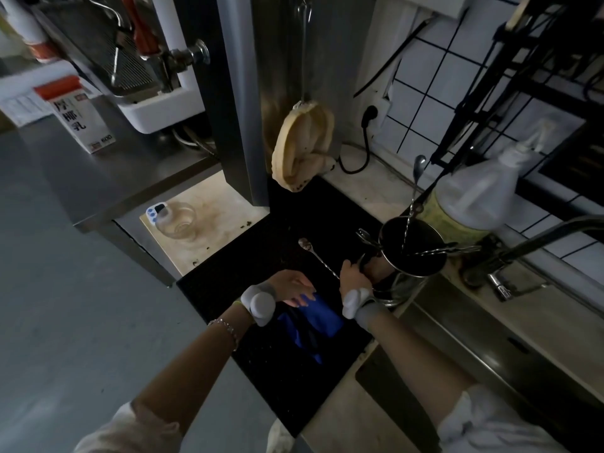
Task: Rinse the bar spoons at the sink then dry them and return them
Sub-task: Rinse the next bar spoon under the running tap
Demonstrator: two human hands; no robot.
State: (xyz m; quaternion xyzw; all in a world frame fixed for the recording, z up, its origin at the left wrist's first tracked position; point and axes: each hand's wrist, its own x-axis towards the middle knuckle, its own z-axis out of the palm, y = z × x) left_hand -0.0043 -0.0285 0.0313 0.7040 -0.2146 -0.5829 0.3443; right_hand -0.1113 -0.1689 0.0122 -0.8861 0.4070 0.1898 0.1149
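Head view: our right hand (354, 277) grasps a bar spoon (318, 258), its bowl pointing to 10 o'clock over the black mat (228, 282). Our left hand (294, 287) lies released on the blue cloth (322, 317). At 2 o'clock the metal cup (413, 253) holds more spoons, near the sink (490, 341) edge.

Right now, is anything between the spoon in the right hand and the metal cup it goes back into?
Nothing separate. The right hand holds the bar spoon beside the metal cup, but spoons already lie across its mouth.
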